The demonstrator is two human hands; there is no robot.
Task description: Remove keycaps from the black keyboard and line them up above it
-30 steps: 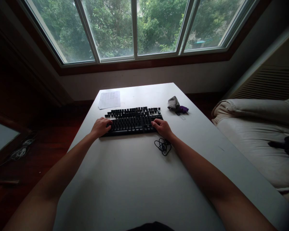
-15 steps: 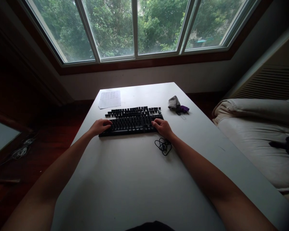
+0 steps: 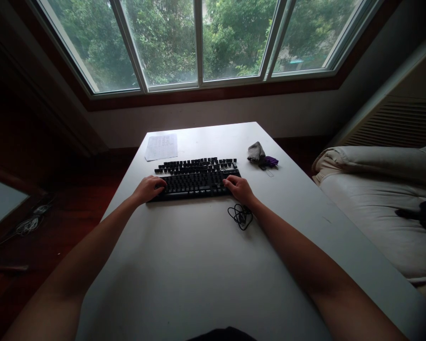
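A black keyboard point(image 3: 186, 184) lies on the white table, its long side facing me. My left hand point(image 3: 149, 188) grips its left end, with the thumb over the top and the other fingers curled at the edge. At the opposite end my right hand point(image 3: 238, 188) is closed on the keyboard's right side, thumb and forefinger near the number pad. Its fingertips are partly hidden. Just behind the keyboard stand loose black keycaps point(image 3: 188, 166) in uneven rows. A coiled black cable point(image 3: 240, 216) rests close to my right wrist.
A printed sheet of paper point(image 3: 161, 147) lies at the table's point(image 3: 184, 274) far left. Toward the far right are a grey cloth point(image 3: 256, 152) and a purple bundle point(image 3: 270, 161). A pale sofa point(image 3: 372, 199) stands right of the table, below a window point(image 3: 230, 42) wall.
My left hand has shifted very slightly to the right along the keyboard's left end. The right hand and keyboard look almost unmoved.
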